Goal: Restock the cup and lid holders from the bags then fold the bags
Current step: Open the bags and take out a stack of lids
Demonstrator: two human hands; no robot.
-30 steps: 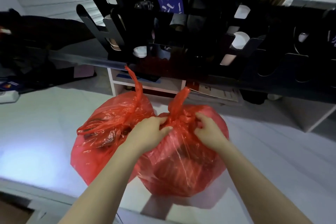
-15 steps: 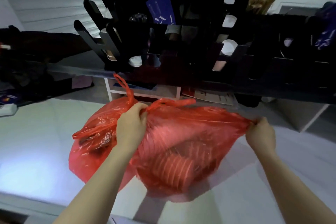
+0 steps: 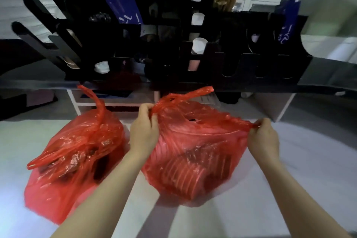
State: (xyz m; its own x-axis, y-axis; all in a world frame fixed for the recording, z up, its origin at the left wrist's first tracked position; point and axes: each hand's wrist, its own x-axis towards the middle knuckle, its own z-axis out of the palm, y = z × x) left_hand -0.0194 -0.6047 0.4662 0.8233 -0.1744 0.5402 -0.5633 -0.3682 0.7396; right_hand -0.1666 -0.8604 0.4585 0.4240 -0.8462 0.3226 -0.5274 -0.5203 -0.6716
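We work on a pale surface (image 3: pixel 313 162) in front of the black holder rack (image 3: pixel 166 60), whose dark shelf edge runs just behind the bag handles. Bare surface lies open below the rack's right half, beyond our right hand (image 3: pixel 263 138). The right bag (image 3: pixel 193 152) sits below the rack's middle. Our left hand (image 3: pixel 144 131) pinches its twisted handle at the top and our right hand pinches the opposite handle, with the mouth stretched taut between them. Ribbed stacks show through the red plastic. The left bag (image 3: pixel 77 152) stands below the rack's left part, just beside our left wrist, with neither hand on it.
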